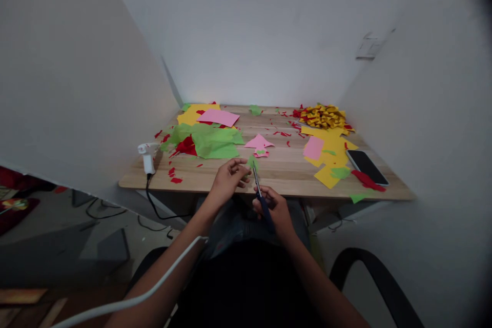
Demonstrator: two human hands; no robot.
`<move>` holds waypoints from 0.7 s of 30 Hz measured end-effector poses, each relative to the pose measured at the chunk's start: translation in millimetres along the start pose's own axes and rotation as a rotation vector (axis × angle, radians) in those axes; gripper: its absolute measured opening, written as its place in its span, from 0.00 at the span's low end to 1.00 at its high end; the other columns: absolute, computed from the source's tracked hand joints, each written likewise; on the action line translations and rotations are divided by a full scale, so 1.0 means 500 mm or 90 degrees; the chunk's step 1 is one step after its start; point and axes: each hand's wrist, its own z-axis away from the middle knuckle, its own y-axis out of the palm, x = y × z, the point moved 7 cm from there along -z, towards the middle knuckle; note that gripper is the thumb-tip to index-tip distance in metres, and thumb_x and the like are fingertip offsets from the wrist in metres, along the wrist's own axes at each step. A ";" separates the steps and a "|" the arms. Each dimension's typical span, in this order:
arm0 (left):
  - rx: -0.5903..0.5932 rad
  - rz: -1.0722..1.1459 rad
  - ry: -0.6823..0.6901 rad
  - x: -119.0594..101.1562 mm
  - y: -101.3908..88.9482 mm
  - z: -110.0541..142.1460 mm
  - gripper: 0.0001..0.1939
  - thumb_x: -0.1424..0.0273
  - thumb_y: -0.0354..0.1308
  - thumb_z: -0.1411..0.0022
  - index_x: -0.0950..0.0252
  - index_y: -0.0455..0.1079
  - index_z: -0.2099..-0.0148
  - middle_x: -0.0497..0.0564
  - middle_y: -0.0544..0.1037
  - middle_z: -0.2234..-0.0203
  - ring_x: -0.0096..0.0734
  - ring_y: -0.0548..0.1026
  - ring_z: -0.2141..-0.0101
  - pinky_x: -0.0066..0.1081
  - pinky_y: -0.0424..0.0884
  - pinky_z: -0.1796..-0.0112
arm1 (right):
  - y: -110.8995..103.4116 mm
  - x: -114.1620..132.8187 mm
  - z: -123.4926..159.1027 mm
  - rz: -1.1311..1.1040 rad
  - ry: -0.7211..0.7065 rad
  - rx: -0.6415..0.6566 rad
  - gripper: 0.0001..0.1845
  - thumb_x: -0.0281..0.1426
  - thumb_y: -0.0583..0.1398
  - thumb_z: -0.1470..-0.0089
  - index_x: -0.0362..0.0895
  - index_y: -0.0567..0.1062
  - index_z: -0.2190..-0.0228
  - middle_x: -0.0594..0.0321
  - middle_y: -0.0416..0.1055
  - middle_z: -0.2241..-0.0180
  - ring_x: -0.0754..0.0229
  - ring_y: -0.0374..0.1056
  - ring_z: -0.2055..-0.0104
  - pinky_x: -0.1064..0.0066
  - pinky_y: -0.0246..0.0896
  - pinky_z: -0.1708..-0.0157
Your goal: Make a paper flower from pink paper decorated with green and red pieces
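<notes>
My right hand is closed round the dark blue handles of a pair of scissors, whose blades point away from me. At the blade tips is a small piece of green paper, pinched at its near side by the fingers of my left hand. Just beyond the hands, a cut pink paper shape lies on the wooden table, with small pink and green bits at its near end. Left of it are crumpled green sheets with red paper among them.
A white glue gun with a black cord stands at the table's left edge. Yellow sheets, a phone and a yellow-and-red ruffled paper piece are on the right. Pink paper lies back left. White panels flank the table.
</notes>
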 end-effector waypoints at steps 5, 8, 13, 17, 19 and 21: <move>0.007 0.013 -0.008 0.002 0.008 -0.003 0.24 0.54 0.72 0.59 0.67 0.67 0.71 0.50 0.77 0.73 0.26 0.75 0.78 0.26 0.72 0.77 | 0.005 0.000 -0.003 -0.016 -0.023 0.023 0.27 0.46 0.70 0.56 0.45 0.72 0.58 0.68 0.66 0.71 0.66 0.61 0.74 0.74 0.62 0.75; -0.005 0.023 0.007 0.001 0.012 -0.001 0.23 0.54 0.72 0.58 0.67 0.68 0.71 0.49 0.77 0.74 0.28 0.77 0.76 0.26 0.73 0.76 | 0.010 0.000 -0.005 -0.031 -0.047 0.049 0.28 0.47 0.69 0.55 0.46 0.70 0.57 0.65 0.69 0.67 0.66 0.64 0.72 0.73 0.63 0.72; 0.003 0.025 0.011 0.005 0.028 0.008 0.22 0.55 0.71 0.56 0.67 0.68 0.72 0.46 0.74 0.78 0.26 0.74 0.77 0.27 0.74 0.75 | 0.019 0.007 -0.006 -0.044 -0.059 0.061 0.27 0.50 0.67 0.52 0.46 0.70 0.57 0.66 0.68 0.70 0.64 0.64 0.72 0.72 0.64 0.72; 0.004 0.034 0.014 0.001 0.036 0.014 0.21 0.56 0.70 0.57 0.67 0.68 0.74 0.45 0.72 0.79 0.24 0.72 0.78 0.26 0.72 0.76 | 0.020 0.019 -0.008 -0.031 -0.060 0.042 0.25 0.48 0.67 0.51 0.47 0.70 0.57 0.68 0.66 0.72 0.65 0.63 0.74 0.72 0.64 0.74; 0.003 0.037 0.011 -0.001 0.037 0.015 0.20 0.56 0.70 0.57 0.67 0.68 0.74 0.45 0.71 0.79 0.24 0.72 0.78 0.25 0.72 0.76 | 0.018 0.021 -0.008 -0.030 -0.048 0.031 0.25 0.47 0.67 0.52 0.47 0.70 0.57 0.68 0.65 0.72 0.65 0.63 0.74 0.72 0.64 0.74; 0.005 0.035 0.005 0.000 0.037 0.014 0.20 0.57 0.70 0.58 0.67 0.68 0.74 0.44 0.72 0.79 0.24 0.72 0.78 0.25 0.72 0.76 | 0.018 0.021 -0.008 -0.033 -0.037 0.025 0.24 0.46 0.68 0.53 0.47 0.70 0.58 0.69 0.65 0.72 0.65 0.63 0.74 0.72 0.65 0.74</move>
